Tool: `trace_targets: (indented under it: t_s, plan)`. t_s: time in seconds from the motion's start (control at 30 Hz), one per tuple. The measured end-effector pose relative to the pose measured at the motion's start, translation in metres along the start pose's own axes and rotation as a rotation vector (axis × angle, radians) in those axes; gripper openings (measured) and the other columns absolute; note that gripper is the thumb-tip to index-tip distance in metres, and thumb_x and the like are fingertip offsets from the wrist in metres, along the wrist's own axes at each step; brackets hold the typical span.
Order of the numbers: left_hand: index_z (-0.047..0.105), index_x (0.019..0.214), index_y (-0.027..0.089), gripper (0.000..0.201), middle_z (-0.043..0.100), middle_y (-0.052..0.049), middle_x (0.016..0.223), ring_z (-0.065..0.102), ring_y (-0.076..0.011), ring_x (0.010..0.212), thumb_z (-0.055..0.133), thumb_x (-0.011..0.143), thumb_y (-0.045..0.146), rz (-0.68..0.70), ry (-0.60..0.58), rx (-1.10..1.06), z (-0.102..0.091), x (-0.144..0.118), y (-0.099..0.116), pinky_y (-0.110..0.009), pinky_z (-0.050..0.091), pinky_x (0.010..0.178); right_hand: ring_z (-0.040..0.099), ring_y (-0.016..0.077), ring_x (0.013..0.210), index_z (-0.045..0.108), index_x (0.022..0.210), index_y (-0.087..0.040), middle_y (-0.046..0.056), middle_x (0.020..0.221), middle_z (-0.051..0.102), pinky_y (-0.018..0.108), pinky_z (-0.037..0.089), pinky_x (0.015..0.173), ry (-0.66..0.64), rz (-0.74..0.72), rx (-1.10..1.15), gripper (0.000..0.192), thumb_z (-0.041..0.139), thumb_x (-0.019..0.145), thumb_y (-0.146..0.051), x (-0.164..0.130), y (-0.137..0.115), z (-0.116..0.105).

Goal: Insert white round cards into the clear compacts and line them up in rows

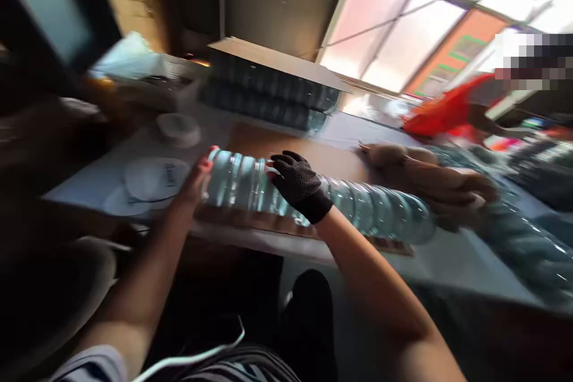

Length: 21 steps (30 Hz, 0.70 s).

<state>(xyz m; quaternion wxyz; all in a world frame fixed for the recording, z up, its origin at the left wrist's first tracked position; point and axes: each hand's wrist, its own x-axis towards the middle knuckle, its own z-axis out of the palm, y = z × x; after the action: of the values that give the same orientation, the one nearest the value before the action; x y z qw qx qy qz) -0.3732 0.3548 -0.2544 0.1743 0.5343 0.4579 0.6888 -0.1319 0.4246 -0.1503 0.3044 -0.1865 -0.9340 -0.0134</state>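
Note:
A long row of clear ribbed plastic cups or lids lies on its side across a brown cardboard sheet on the table. My left hand, bare, presses against the left end of the row. My right hand, in a black mesh glove, rests on top of the row near its left part, fingers curled over it. The picture is blurred by motion.
Another person's hands hold the row's right end; a person in red stands farther right. Stacked dark trays under cardboard sit behind. White round lids lie at left on the grey table.

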Motion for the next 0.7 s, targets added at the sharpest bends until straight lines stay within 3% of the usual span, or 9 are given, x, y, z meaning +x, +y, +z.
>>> trace_targets:
  t_s: [0.03,0.1,0.2,0.3,0.43,0.57,0.7]
  plan:
    - [0.051,0.134,0.025,0.060,0.062,-0.008,0.128,0.061,-0.0260,0.114,0.044,0.090,0.065,-0.022,0.031,-0.025,-0.020,-0.004,0.001,-0.047,0.048,0.100,0.057,0.0222,0.112,0.069,0.108,-0.017,0.008,0.115,0.069,0.036,0.042,0.101,-0.089,-0.041,-0.027,0.031,0.045,0.097,-0.033,0.022,-0.011,0.008]
    - [0.047,0.138,0.029,0.062,0.054,-0.005,0.140,0.053,-0.0272,0.127,0.047,0.087,0.065,-0.077,0.048,-0.157,-0.036,-0.007,0.001,-0.047,0.041,0.109,0.061,0.0239,0.105,0.071,0.104,-0.018,0.009,0.109,0.070,0.036,0.045,0.093,-0.266,-0.044,-0.117,0.033,0.043,0.096,-0.034,0.063,-0.028,0.022]
    - [0.046,0.141,0.029,0.062,0.038,-0.004,0.155,0.033,-0.0261,0.144,0.057,0.086,0.056,-0.145,0.052,-0.331,-0.029,-0.005,-0.002,-0.045,0.025,0.120,0.065,0.0262,0.099,0.070,0.109,-0.019,0.012,0.110,0.070,0.034,0.048,0.077,-0.536,0.045,-0.241,0.039,0.038,0.095,-0.036,0.113,-0.036,0.040]
    - [0.047,0.141,0.027,0.062,0.038,-0.004,0.155,0.026,-0.0241,0.147,0.060,0.086,0.052,-0.167,0.054,-0.333,-0.021,-0.006,0.000,-0.042,0.017,0.123,0.066,0.0217,0.091,0.070,0.110,-0.015,0.012,0.105,0.071,0.027,0.046,0.067,-0.727,0.015,-0.248,0.036,0.044,0.092,-0.033,0.153,-0.030,0.055]
    - [0.044,0.143,0.030,0.058,0.035,-0.001,0.156,0.022,-0.0227,0.148,0.055,0.090,0.049,-0.203,0.021,-0.307,-0.025,-0.011,0.011,-0.042,0.018,0.123,0.063,0.0147,0.080,0.073,0.101,-0.013,0.007,0.097,0.072,0.021,0.043,0.062,-0.887,-0.104,-0.212,0.029,0.056,0.085,-0.030,0.185,-0.026,0.066]
    - [0.044,0.143,0.032,0.054,0.033,0.001,0.157,0.019,-0.0241,0.149,0.053,0.092,0.049,-0.199,0.010,-0.235,-0.026,-0.013,0.022,-0.042,0.018,0.123,0.063,0.0161,0.077,0.073,0.098,-0.011,0.008,0.093,0.072,0.023,0.046,0.063,-0.991,-0.151,-0.243,0.027,0.062,0.081,-0.028,0.197,-0.042,0.066]
    - [0.046,0.141,0.031,0.055,0.037,-0.001,0.155,0.024,-0.0246,0.148,0.056,0.090,0.048,-0.132,0.021,-0.244,-0.024,-0.009,0.020,-0.043,0.019,0.122,0.065,0.0271,0.100,0.072,0.106,-0.014,0.013,0.106,0.071,0.034,0.051,0.078,-0.885,-0.281,-0.428,0.029,0.064,0.078,-0.021,0.194,-0.063,0.059]
